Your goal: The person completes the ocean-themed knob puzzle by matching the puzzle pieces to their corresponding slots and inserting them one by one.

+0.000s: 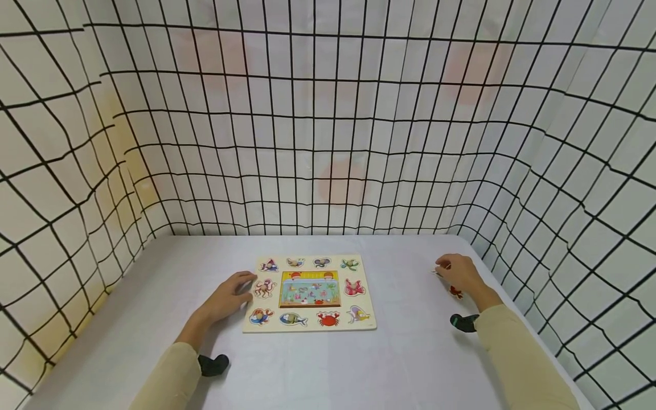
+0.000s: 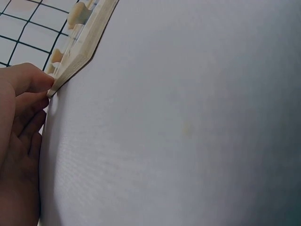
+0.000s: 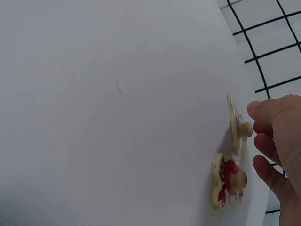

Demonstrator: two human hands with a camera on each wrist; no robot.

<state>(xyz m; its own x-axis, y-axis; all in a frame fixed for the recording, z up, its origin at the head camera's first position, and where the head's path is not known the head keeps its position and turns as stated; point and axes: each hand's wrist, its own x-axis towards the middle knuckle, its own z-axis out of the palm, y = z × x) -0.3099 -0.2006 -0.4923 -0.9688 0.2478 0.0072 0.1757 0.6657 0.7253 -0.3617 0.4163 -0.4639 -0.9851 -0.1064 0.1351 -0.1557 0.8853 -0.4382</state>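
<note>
A wooden knob puzzle board (image 1: 310, 335) lies on the table, with several sea-animal pieces around a central aquarium picture. My left hand (image 1: 225, 297) rests beside its left edge; in the left wrist view the fingertips (image 2: 44, 84) touch the board's corner. On the far right, my right hand (image 1: 459, 274) pinches a small puzzle piece (image 3: 235, 126) near its round knob. That piece is seen nearly edge-on and tilted, so its picture is hidden. A red-printed puzzle piece (image 3: 229, 183) with a knob lies beside it on the table, below the right hand.
The white table (image 1: 348, 370) stretches between both arms. Black netting (image 1: 312, 134) over white sheeting rises behind the table and along both sides. Dark straps (image 1: 212, 365) show at the sleeve cuffs. The table's right edge runs close by the right hand.
</note>
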